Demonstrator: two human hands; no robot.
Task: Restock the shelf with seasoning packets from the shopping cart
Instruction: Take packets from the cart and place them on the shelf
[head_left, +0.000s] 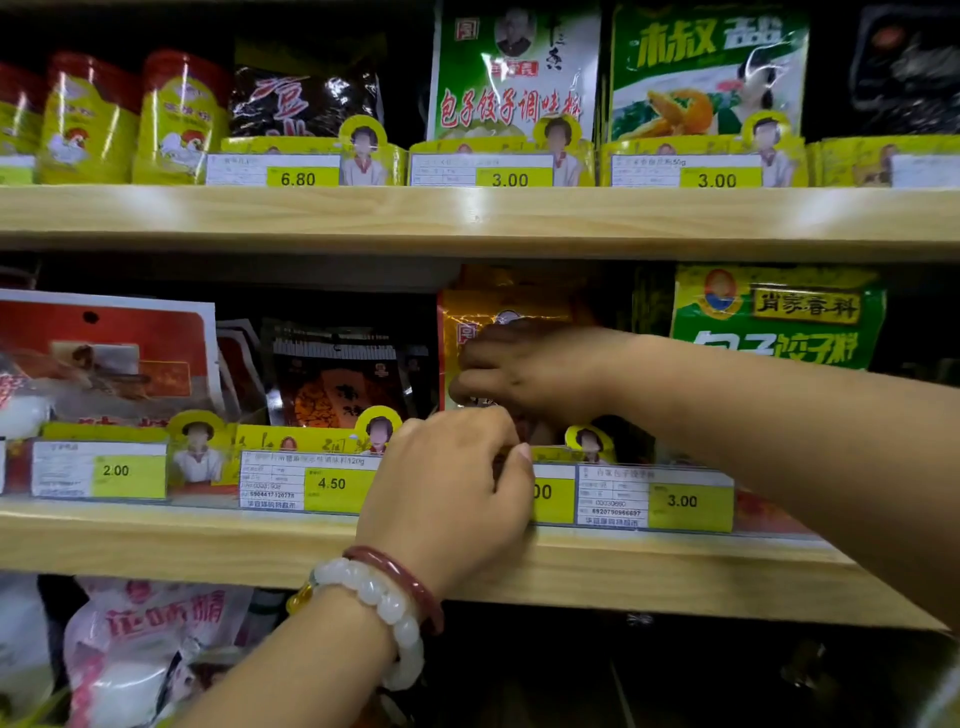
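Both hands worked one orange seasoning packet (498, 312) at the middle shelf (208, 540) front edge. Right hand (524, 374) curled over its face; left hand (452, 478) pinched its bottom, probably. Best move: seat it upright behind the price rail, square to the edge. Counted: two hands, one packet held, four price tags on this shelf.

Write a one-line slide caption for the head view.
Both hands, left hand and right hand, set an orange-gold seasoning packet into the middle wooden shelf, beside the green packet.
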